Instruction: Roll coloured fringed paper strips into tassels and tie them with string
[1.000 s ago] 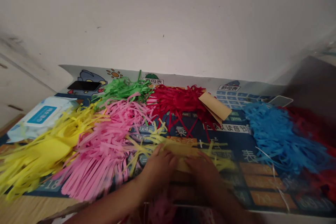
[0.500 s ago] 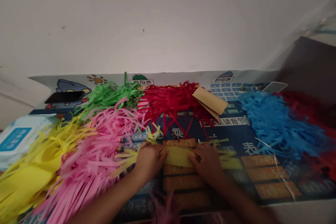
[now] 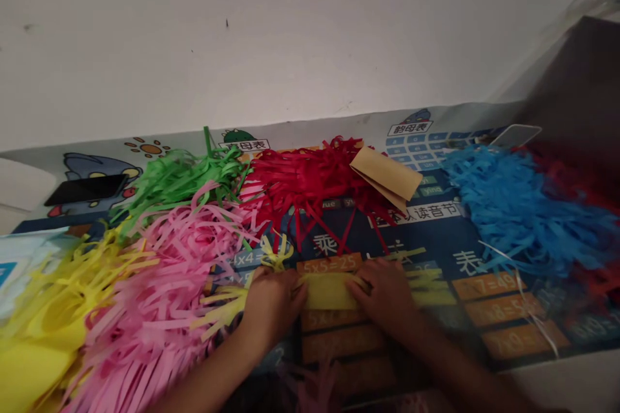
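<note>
A strip of yellow fringed paper (image 3: 328,291) lies stretched between my two hands, its cut ends fanning out past each of them. My left hand (image 3: 274,300) is closed on its left part, thumb toward the middle. My right hand (image 3: 385,290) grips the right part, fingers bent over the paper. The flat uncut middle shows between the thumbs, just above the printed mat (image 3: 341,348). Beyond the hands lies a pile of red fringed paper (image 3: 310,174) with a folded tan paper (image 3: 386,175) on its right side.
Pink fringe (image 3: 159,297), yellow fringe (image 3: 58,316) and green fringe (image 3: 188,174) are heaped at the left. Blue fringe (image 3: 527,213) lies at the right, by a white string (image 3: 537,322). A black phone (image 3: 87,189) and a pale packet (image 3: 24,264) sit at the far left. A wall rises behind.
The camera view has turned slightly, so the piles at the left sit farther left. Both hands keep their hold on the yellow paper, with its middle now looking flatter.
</note>
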